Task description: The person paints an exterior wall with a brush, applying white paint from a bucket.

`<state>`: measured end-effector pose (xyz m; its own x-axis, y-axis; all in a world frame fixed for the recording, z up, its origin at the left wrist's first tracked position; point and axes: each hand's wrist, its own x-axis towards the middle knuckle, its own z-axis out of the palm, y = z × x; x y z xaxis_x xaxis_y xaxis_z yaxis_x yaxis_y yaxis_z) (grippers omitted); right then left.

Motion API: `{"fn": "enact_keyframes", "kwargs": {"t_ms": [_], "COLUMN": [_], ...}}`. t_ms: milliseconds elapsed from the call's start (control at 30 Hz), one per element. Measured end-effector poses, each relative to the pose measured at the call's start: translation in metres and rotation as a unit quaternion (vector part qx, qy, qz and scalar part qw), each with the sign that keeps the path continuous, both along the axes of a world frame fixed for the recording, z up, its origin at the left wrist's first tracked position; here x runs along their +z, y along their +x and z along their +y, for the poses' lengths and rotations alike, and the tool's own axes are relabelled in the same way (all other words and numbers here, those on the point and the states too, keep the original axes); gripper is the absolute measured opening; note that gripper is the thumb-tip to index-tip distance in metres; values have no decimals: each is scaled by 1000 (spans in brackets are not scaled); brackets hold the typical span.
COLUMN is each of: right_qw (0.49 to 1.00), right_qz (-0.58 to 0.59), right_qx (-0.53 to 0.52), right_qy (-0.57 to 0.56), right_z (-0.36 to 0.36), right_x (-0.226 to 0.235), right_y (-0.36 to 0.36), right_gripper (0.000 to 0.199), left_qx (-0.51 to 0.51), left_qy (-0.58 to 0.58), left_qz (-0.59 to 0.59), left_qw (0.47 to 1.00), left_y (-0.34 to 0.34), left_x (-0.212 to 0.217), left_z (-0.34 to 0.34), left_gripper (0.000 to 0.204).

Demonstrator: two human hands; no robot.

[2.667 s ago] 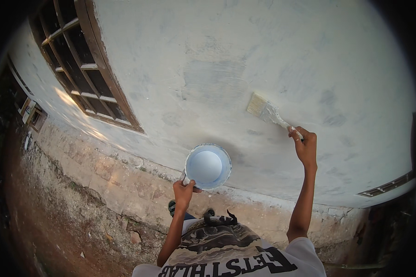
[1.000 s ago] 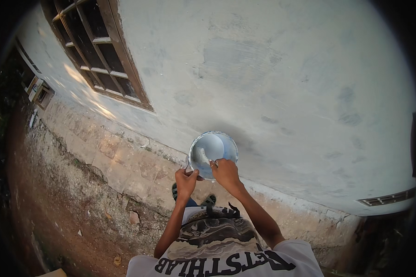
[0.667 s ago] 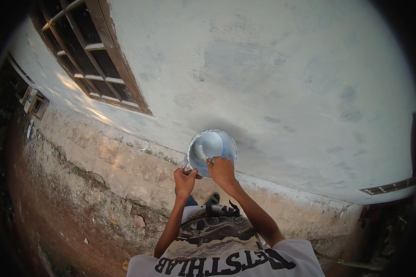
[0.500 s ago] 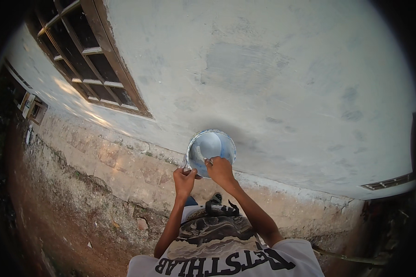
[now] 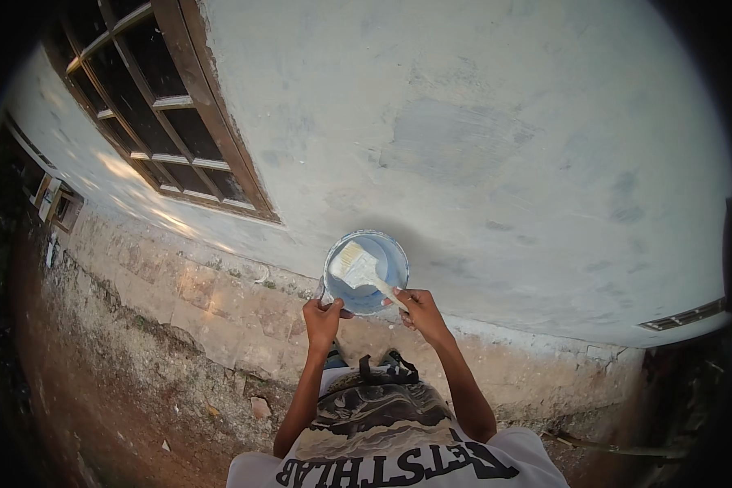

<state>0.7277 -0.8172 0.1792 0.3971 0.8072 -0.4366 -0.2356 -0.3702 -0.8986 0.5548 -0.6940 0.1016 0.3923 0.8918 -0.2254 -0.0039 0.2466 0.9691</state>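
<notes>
A round paint bucket, bluish inside with a smeared pale rim, hangs in front of me close to the wall. My left hand is closed on its near left rim, thumb on top. My right hand grips the handle of a wide flat paintbrush. The brush's pale bristles point to the far left, over the bucket's opening, and its ferrule is coated with whitish paint. Whether the bristles touch the paint inside I cannot tell.
A pale wall with grey patches rises ahead. At the left is a brown wooden window frame with several panes. A worn paved ledge runs along the wall's foot, with rough soil below it. A low vent sits at right.
My right hand has drawn back and to the right, turning the brush so its broad face and bristles show. The left hand keeps its hold on the bucket. The view has shifted slightly.
</notes>
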Motion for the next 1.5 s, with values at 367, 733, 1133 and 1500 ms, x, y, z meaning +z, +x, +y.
{"fn": "enact_keyframes", "kwargs": {"t_ms": [367,733,1133,1500], "right_qw": [992,941,557,549], "right_qz": [85,-305,-820,-832], "right_qx": [-21,-49,33,-27], "right_qy": [91,134,129,70], "right_z": [0,39,66,42], "right_x": [51,92,121,127], "right_y": [-14,3,57,82], "right_gripper": [34,22,30,32], "left_qx": [-47,-53,-61,-51], "left_qy": [-15,-17,-22,-17], "left_qz": [-20,-34,-25,-40], "left_qw": [999,998,998,998], "left_y": [-15,-29,-46,-47], "left_x": [-5,-10,-12,-18], "left_z": [19,33,40,47], "left_gripper": [13,19,18,19]}}
